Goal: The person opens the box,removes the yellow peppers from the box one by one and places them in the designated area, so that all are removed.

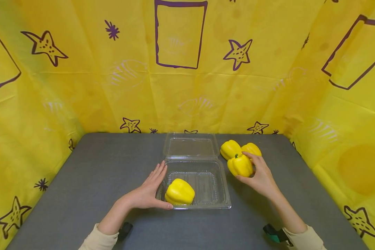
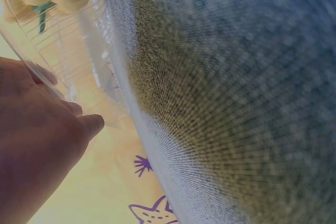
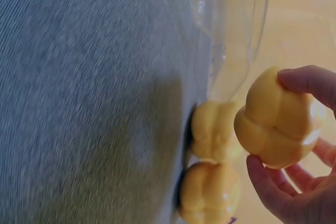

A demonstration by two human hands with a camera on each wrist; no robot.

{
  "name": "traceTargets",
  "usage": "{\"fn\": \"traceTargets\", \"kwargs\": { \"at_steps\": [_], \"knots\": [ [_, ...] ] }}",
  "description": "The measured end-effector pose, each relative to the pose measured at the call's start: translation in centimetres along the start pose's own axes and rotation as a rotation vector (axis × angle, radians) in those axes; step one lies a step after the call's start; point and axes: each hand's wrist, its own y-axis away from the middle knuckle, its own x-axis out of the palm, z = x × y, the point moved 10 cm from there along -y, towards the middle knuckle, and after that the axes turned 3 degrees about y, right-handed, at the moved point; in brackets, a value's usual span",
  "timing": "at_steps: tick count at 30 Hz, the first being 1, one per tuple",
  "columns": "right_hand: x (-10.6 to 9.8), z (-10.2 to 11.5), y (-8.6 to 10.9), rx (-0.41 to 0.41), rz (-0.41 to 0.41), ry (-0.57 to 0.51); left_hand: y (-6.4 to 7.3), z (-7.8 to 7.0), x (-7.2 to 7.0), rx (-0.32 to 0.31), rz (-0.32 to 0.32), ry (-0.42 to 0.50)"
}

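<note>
My right hand (image 1: 260, 175) grips a yellow bell pepper (image 1: 240, 166) with a green stem, thumb on the near side and fingers on the far side. In the right wrist view this bell pepper (image 3: 278, 121) is held up off the table. Two more yellow bell peppers (image 1: 230, 149) (image 1: 252, 148) lie just behind it. A clear plastic clamshell container (image 1: 206, 207) lies with its lid folded back, and one yellow bell pepper (image 1: 179, 192) sits in its near left part. Along the container's left side rests my left hand (image 1: 147, 191), fingers extended and thumb at the front rim.
The container's clear lid (image 1: 190, 146) lies flat toward the back of the grey table (image 1: 112, 156). Yellow cloth (image 1: 187, 93) with purple drawings stands around the table's back and sides.
</note>
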Motion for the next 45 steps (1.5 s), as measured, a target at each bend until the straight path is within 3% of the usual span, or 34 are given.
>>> {"fn": "traceTargets", "kwargs": {
  "at_steps": [17, 45],
  "knots": [
    [-2.0, -3.8, 0.5, 0.103, -0.023, 0.084, -0.1, 0.0, 0.0, -0.002, 0.001, 0.003],
    [-4.8, -8.5, 0.7, 0.193, -0.072, 0.106, -0.1, 0.2, 0.0, 0.007, -0.010, 0.000]
  ]
}}
